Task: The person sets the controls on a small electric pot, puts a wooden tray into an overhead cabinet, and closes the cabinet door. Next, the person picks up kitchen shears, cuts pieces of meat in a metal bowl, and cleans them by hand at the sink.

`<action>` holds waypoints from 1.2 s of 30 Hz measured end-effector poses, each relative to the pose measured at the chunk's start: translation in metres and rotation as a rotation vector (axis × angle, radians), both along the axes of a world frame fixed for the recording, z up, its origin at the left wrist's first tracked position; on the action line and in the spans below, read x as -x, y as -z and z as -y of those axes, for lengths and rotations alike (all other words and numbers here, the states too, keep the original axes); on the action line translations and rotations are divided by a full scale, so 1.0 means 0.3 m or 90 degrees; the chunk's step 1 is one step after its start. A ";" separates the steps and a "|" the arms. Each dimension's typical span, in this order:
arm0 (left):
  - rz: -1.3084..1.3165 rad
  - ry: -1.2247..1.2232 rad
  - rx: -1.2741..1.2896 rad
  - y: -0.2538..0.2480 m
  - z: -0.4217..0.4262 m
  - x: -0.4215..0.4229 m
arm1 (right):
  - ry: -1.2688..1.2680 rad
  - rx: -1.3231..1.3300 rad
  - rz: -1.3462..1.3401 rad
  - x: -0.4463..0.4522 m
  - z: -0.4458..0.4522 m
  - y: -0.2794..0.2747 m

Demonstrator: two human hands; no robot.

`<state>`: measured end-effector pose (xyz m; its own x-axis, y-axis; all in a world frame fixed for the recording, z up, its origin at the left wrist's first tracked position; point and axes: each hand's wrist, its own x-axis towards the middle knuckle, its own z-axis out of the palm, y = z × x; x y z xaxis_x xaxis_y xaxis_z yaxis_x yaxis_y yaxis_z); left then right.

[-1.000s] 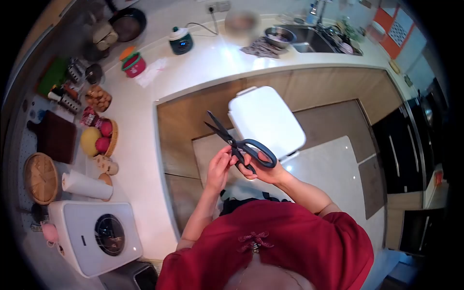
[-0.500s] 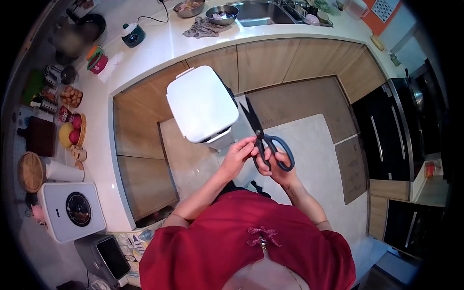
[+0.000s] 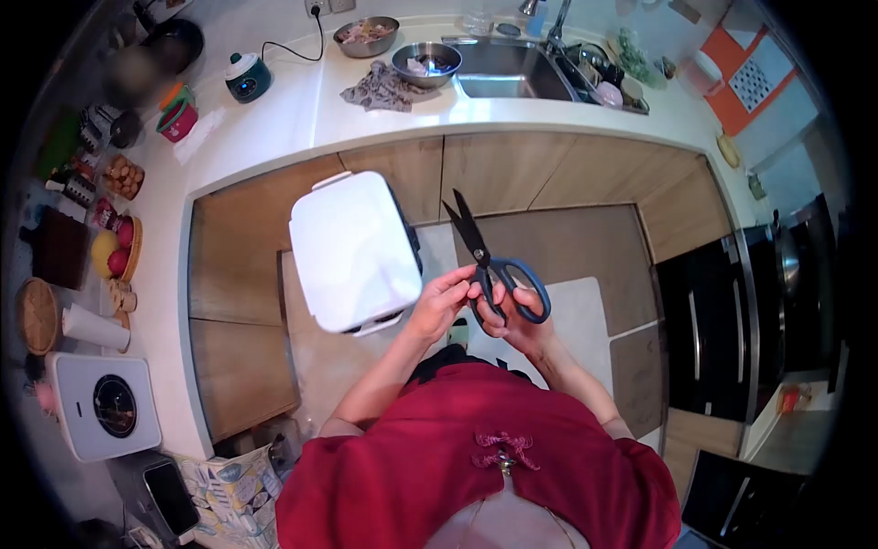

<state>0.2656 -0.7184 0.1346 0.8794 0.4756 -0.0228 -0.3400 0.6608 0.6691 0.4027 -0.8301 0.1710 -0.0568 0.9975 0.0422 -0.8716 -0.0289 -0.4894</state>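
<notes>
A pair of scissors [image 3: 469, 232] with black blades and dark blue-grey handles is held in front of my body, its tips pointing away from me and slightly parted. My right hand [image 3: 519, 326] is closed around the handles, with the larger loop standing out above the fingers. My left hand [image 3: 443, 304] pinches at the other handle, its fingertips close against those of the right hand. Left of the scissors stands a white-lidded bin [image 3: 355, 252], its lid down; neither hand touches it.
A curved white counter [image 3: 274, 133] runs ahead and to the left. On it are metal bowls [image 3: 427, 64] and a crumpled cloth [image 3: 382, 88], beside the sink [image 3: 512, 71]. Black oven fronts [image 3: 700, 339] line the right side. A pale mat [image 3: 576, 320] lies on the floor.
The view has tilted up, showing more of the sink and counter. Both hands keep their hold on the scissors, whose blades look slightly wider apart.
</notes>
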 end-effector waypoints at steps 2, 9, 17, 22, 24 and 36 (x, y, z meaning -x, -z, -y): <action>-0.004 -0.024 0.014 -0.003 -0.050 -0.078 | -0.016 0.015 -0.002 -0.087 -0.062 -0.035; -0.059 -0.101 -0.058 -0.074 -0.266 -0.348 | -0.028 -0.011 -0.053 -0.367 -0.323 -0.040; -0.075 -0.202 -0.062 -0.084 -0.497 -0.657 | -0.117 -0.047 -0.060 -0.689 -0.609 -0.025; -0.101 -0.311 -0.101 -0.146 -0.677 -0.930 | -0.215 -0.080 -0.067 -0.974 -0.831 -0.010; -0.136 -0.347 -0.102 -0.189 -0.736 -1.037 | -0.245 -0.065 -0.056 -1.096 -0.922 -0.051; -0.281 -0.442 -0.159 -0.104 -0.946 -1.336 | -0.304 0.014 -0.049 -1.441 -1.205 0.001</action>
